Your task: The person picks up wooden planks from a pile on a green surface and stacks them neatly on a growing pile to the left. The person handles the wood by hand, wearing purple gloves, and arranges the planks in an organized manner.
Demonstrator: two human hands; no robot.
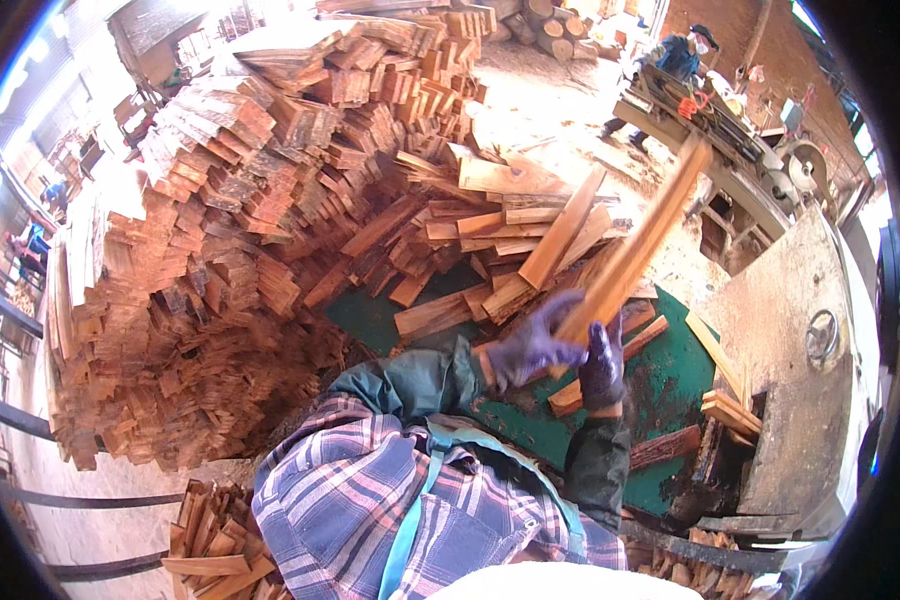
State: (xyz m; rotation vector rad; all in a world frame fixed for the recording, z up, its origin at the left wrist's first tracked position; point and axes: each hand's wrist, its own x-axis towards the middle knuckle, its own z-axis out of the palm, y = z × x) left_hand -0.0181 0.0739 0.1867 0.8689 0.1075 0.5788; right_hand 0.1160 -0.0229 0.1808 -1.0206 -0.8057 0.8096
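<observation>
Both hands wear thin purple gloves and are closed around the lower end of a long flat plank of pale orange wood [635, 245]: the left hand [532, 348] wraps it from the left side, the right hand [603, 362] grips it just beside, a little lower. The plank rises slanted to the upper right, its far end blurred, above a green table top [670, 385] that looks dusty and worn. On this green surface lie short rough offcuts of reddish wood [595, 385], some with dark bark edges. Behind and to the left stands a very big heap of cut wooden slats [230, 250], stacked in uneven layers with splintery ends. At the right is a grey metal saw bench [790, 330], stained, with a few thin sticks [730, 410] at its edge. Far behind, another person [675, 60] in blue stands near round logs [555, 25], on a floor covered with sawdust
</observation>
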